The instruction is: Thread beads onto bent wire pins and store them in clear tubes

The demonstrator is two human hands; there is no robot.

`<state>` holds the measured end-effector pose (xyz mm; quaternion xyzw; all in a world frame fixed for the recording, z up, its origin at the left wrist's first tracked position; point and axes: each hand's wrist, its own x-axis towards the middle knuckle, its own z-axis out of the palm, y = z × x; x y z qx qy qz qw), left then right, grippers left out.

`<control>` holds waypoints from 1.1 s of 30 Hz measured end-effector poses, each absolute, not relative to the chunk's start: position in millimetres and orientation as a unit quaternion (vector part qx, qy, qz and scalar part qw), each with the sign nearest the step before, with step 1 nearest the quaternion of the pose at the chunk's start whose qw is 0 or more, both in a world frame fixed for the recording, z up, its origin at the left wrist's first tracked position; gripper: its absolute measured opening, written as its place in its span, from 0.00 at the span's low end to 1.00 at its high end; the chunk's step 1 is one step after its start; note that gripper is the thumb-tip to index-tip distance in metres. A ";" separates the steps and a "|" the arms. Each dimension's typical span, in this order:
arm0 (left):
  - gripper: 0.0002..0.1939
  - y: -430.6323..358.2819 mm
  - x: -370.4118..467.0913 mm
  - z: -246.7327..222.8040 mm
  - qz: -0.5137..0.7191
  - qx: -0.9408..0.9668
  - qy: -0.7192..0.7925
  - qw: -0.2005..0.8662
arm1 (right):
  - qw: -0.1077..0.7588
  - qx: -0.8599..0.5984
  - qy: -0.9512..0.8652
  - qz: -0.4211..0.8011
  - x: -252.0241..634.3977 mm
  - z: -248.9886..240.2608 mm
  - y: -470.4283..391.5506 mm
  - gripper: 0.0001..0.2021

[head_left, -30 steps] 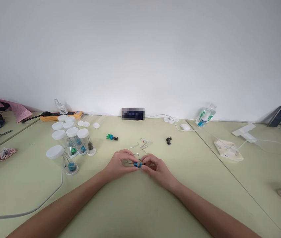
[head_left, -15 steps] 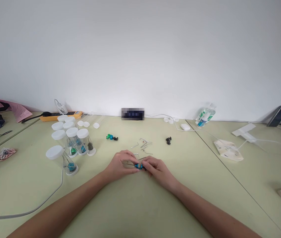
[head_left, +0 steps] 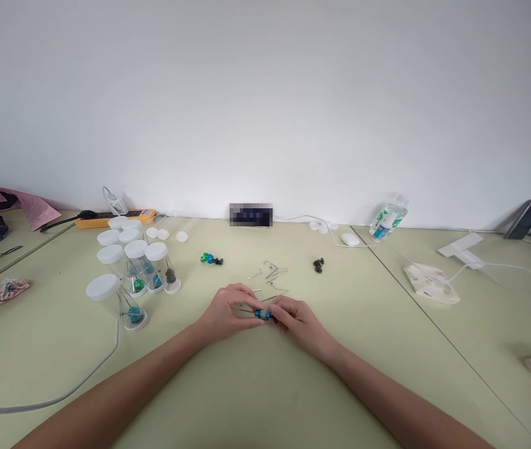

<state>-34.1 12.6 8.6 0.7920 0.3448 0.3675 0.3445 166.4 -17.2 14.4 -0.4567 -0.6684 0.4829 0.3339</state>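
Observation:
A small shiny blue metal part (head_left: pixel 264 315) with a dark end is between my hands, low over the table. My left hand (head_left: pixel 226 315) pinches its left side between thumb and fingertips, and a thin metal rod (head_left: pixel 243 310) runs inside that hand's curl. On the other side, the thumb and fingers of my right hand (head_left: pixel 301 321) close on the part's right, dark end. Just beyond my fingertips lie several thin bent metal rods (head_left: pixel 274 272). Green, blue and black small parts (head_left: pixel 211 259) sit farther left, and black ones (head_left: pixel 319 265) farther right.
Several clear tubes with white caps (head_left: pixel 105 287) stand at left, metal pieces inside. Behind them is an orange power strip (head_left: pixel 101 220). A display (head_left: pixel 251 216) stands by the wall. At right are a white mouse (head_left: pixel 350 239), a bottle (head_left: pixel 388 220) and a paper packet (head_left: pixel 431 285).
The blue part has turned slightly between my fingers. Both hands stay in nearly the same place.

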 end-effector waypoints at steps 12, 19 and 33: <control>0.09 12.3 -34.0 8.9 0.367 0.791 0.345 0.348 | 0.322 -0.465 -0.678 0.471 165.9 14.8 -17.4 0.20; 0.09 12.6 -33.9 9.1 0.364 0.790 0.344 0.353 | 0.327 -0.454 -0.678 0.477 166.5 15.2 -16.8 0.18; 0.09 14.2 -35.0 6.3 0.376 0.775 0.356 0.362 | 0.342 -0.453 -0.671 0.477 167.3 11.2 -16.6 0.14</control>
